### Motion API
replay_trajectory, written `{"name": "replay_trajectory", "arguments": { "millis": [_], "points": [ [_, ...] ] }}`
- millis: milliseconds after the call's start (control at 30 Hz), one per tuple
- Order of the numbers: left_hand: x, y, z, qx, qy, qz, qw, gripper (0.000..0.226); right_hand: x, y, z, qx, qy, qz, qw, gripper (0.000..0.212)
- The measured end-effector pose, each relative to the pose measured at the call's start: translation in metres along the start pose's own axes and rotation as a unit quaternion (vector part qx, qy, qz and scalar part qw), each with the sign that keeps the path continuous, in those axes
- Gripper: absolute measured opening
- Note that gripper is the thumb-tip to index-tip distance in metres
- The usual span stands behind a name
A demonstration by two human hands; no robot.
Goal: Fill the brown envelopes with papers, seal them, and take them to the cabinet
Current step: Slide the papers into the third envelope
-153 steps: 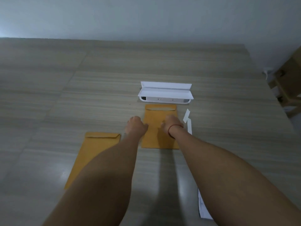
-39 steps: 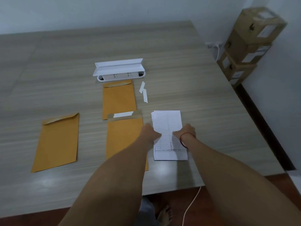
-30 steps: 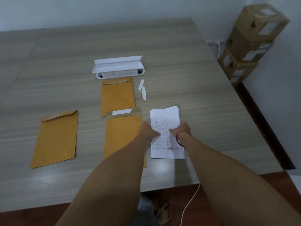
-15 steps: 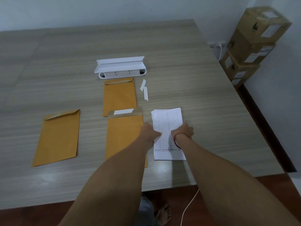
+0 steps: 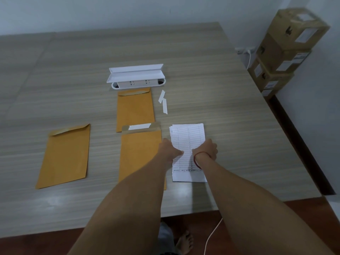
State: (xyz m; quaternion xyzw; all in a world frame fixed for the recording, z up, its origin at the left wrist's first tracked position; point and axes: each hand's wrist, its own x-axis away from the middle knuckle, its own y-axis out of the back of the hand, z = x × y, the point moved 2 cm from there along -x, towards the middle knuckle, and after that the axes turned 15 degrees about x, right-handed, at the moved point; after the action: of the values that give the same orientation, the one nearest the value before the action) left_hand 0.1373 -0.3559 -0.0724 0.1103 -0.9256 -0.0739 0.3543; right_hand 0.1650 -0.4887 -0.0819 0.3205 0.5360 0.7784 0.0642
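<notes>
Three brown envelopes lie flat on the wooden table [image 5: 220, 89]. One sealed-looking envelope [image 5: 135, 109] is at the middle back, another envelope [image 5: 64, 155] lies to the left, and a third envelope [image 5: 140, 155] with its flap open and a white strip showing sits in front of me. To its right lies a stack of lined papers [image 5: 188, 142]. My left hand [image 5: 170, 150] rests on the stack's left edge and my right hand [image 5: 206, 150], with a red band on the wrist, on its right edge. Fingers are curled on the sheets.
A white power-strip box [image 5: 137, 77] with its lid up stands behind the envelopes. Two white peel strips [image 5: 163, 103] lie beside it. Stacked cardboard boxes [image 5: 283, 52] stand off the table at the right. A white cable [image 5: 211, 236] runs on the floor.
Since five seconds ago the view swung right and my hands left the back envelope for the paper stack. Over the last second both hands have stayed on the papers, shifting them slightly.
</notes>
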Motion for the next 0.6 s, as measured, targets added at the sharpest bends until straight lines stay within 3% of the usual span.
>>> {"name": "replay_trajectory", "arguments": {
  "millis": [600],
  "points": [
    [-0.013, -0.001, 0.007, -0.040, -0.004, 0.000, 0.999, 0.072, 0.001, 0.002, -0.001, -0.021, 0.001, -0.001, 1.000, 0.037]
  ]
}}
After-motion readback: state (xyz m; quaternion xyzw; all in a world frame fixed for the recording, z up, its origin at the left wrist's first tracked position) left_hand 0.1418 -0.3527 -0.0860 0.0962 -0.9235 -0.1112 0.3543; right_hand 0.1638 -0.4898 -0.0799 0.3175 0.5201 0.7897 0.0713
